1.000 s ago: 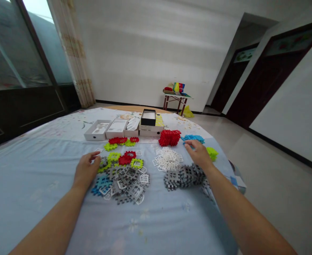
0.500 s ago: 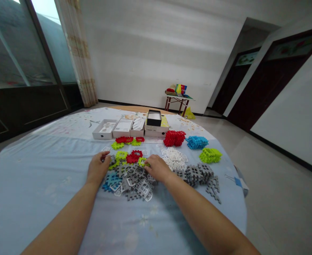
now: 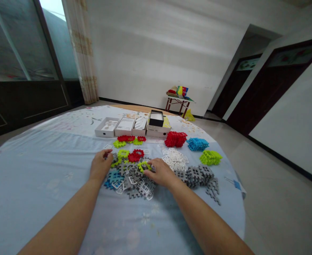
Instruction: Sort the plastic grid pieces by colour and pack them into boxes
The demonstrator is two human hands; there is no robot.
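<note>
We look down at a cloth-covered table point(image 3: 113, 226). Along its far part stand three open white boxes in a row: the left box point(image 3: 105, 134) holds pale pieces, the middle box point(image 3: 124, 133) a flat white sheet or insert, the right box point(image 3: 139, 132) slanting white pieces. Beside them, an open black box point(image 3: 156, 122), pale inside, sits on a larger white box point(image 3: 158, 133).

Our right hand point(image 3: 161, 172) pinches the right edge of a yellow-green toothed frame point(image 3: 144, 163) at the top of a mixed heap point(image 3: 134, 177) of mostly grey and white pieces. The frame is squarish, without a clear long axis, and its opening faces us; we cannot tell whether it is fully lifted. Our left hand point(image 3: 100, 164) curls at the heap's left edge; whether its fingers grip anything, we cannot tell.
</note>
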